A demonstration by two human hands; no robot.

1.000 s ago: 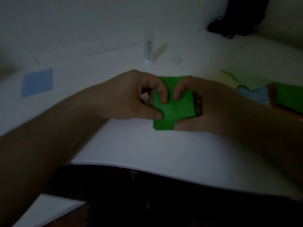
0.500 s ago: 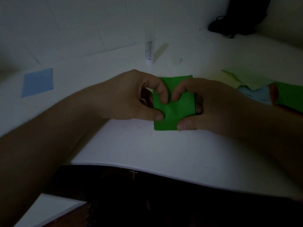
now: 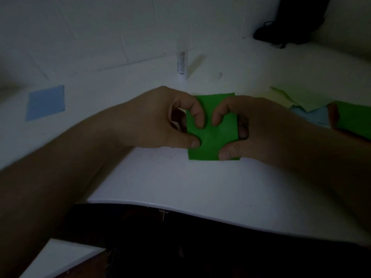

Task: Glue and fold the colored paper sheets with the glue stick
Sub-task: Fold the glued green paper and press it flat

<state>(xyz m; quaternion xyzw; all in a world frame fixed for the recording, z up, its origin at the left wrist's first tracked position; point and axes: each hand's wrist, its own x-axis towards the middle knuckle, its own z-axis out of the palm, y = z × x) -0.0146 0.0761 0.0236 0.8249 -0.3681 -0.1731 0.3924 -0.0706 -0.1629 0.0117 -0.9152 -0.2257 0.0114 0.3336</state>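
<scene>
White worktop, dim light. Left hand and right hand both pinch the folded green paper lying flat mid-worktop (thumbs on near edge). Glue stick upright behind; blue sheet far left.

Bare table lies before the green paper; glue stick stands behind.

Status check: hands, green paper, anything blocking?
Left hand and right hand pinch green paper on table. Glue stick upright behind, untouched. Nothing blocking.
</scene>
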